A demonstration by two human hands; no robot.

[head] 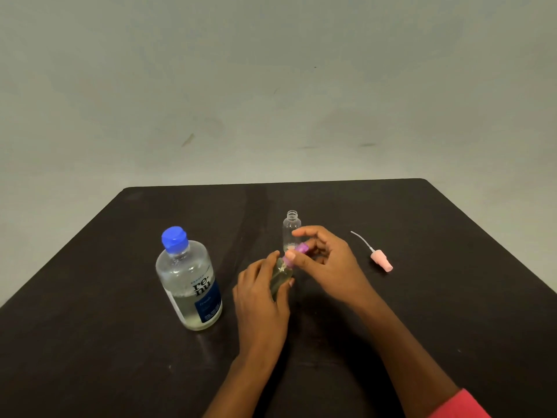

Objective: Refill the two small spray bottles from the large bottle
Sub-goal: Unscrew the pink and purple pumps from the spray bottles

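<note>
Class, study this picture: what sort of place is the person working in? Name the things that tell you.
Probably a plain indoor room, hard to say more: a dark table stands before a blank, scuffed wall, with a large bottle, an open small bottle and a loose spray top on it.

Near the middle of the dark surface (452, 297), our left hand (259, 297) grips a small spray bottle (280, 277) of pale liquid. Our right hand (328, 260) pinches its purple spray cap (297, 251). Just behind stands an uncapped small bottle (291, 227). A pink spray head (381, 260) lies toward the right edge, and the blue-capped large bottle (188, 285) stands toward the left.
</note>
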